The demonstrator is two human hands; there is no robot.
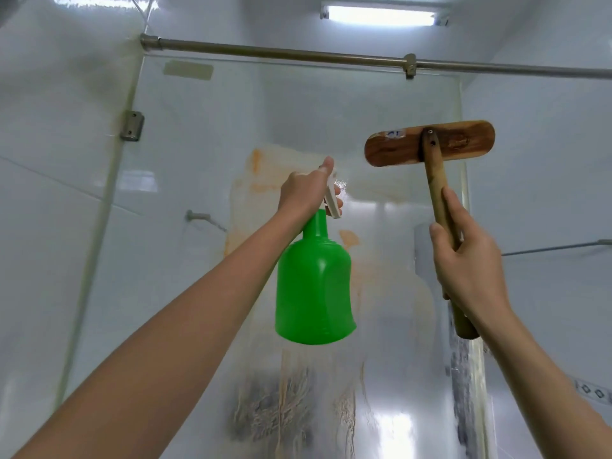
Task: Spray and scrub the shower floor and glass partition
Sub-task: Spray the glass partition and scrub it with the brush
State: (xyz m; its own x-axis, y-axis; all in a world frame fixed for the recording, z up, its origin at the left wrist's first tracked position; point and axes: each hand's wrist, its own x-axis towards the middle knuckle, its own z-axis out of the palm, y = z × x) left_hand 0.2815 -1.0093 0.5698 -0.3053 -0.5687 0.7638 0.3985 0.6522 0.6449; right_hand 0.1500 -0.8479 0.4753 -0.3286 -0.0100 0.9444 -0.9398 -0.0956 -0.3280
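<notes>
My left hand (306, 192) grips the white trigger head of a green spray bottle (314, 283), raised in front of the glass partition (205, 154). A fine mist shows just right of the nozzle. The glass carries an orange-brown stain at its middle and runs of wet streaks lower down. My right hand (470, 260) holds the wooden handle of a scrub brush (430, 147) upright. The brush's flat wooden back faces me, and its bristles are hidden on the far side, toward the glass. The shower floor is out of view.
A metal rail (298, 56) runs across the top of the glass with a clamp on it. A hinge (132, 125) fixes the glass at the left wall. White tiled walls stand on both sides, and a light tube is on the ceiling.
</notes>
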